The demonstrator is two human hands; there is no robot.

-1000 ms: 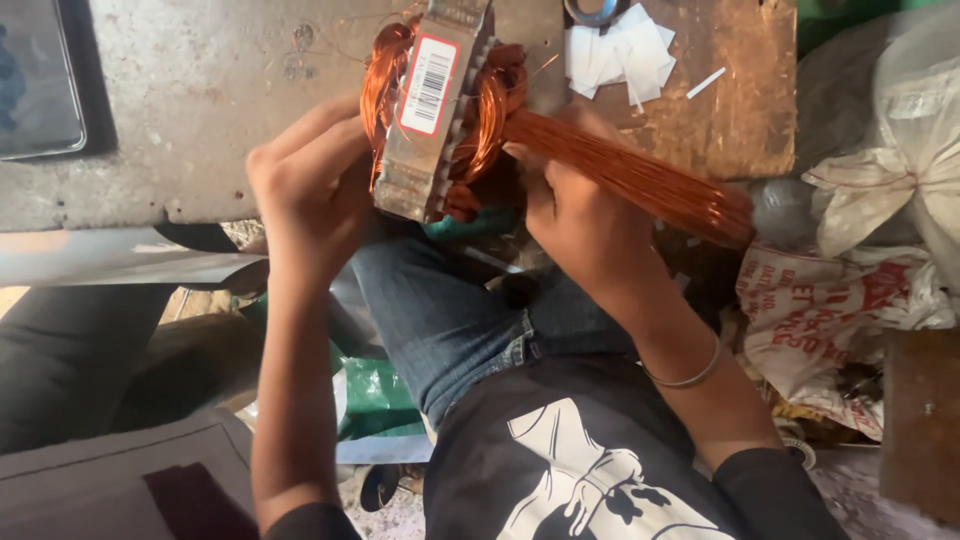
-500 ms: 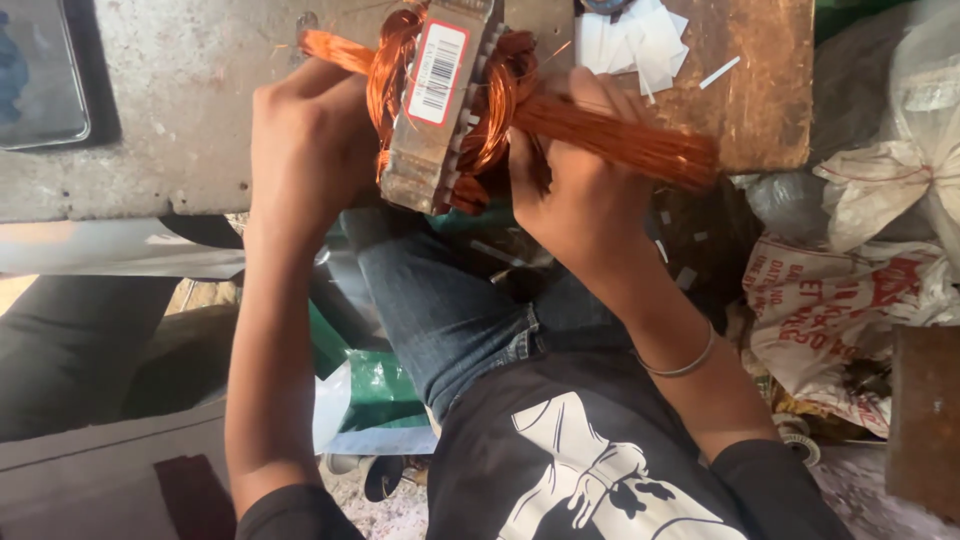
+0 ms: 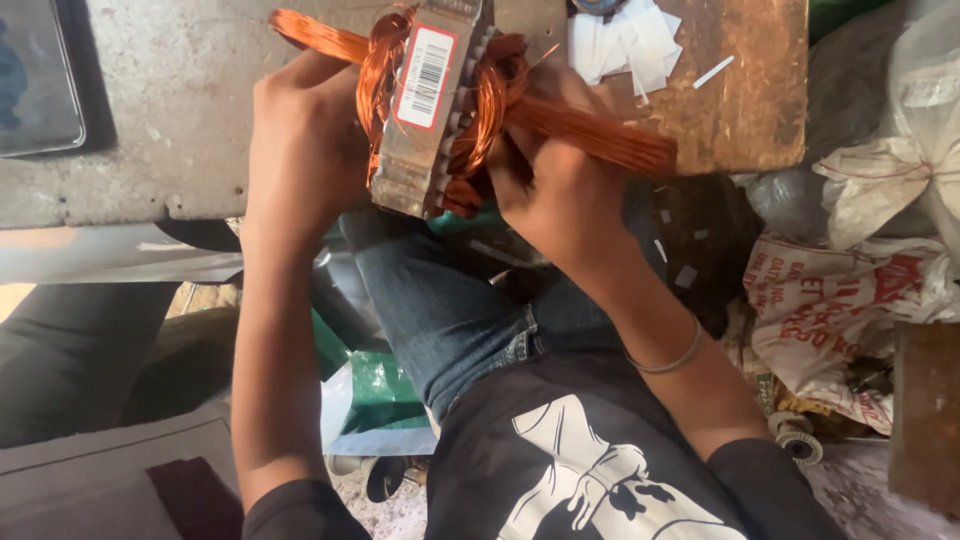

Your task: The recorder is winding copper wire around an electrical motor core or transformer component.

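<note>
1. Lap: jeans [image 3: 450,310] and a dark printed shirt [image 3: 590,470]; a thin bangle [image 3: 668,362] on the right wrist
2. Left hand [image 3: 305,150] clasps the near-left side of the metal stator core [image 3: 425,110], fingers wrapped on it
3. Right hand [image 3: 560,185] clenched round a bundle of copper wire [image 3: 590,135] running off the core to the right
4. Core held above the grey tabletop [image 3: 170,130] edge, copper coils on both faces
5. Beyond: white paper slips [image 3: 625,40] on a wooden board [image 3: 750,100]
</note>
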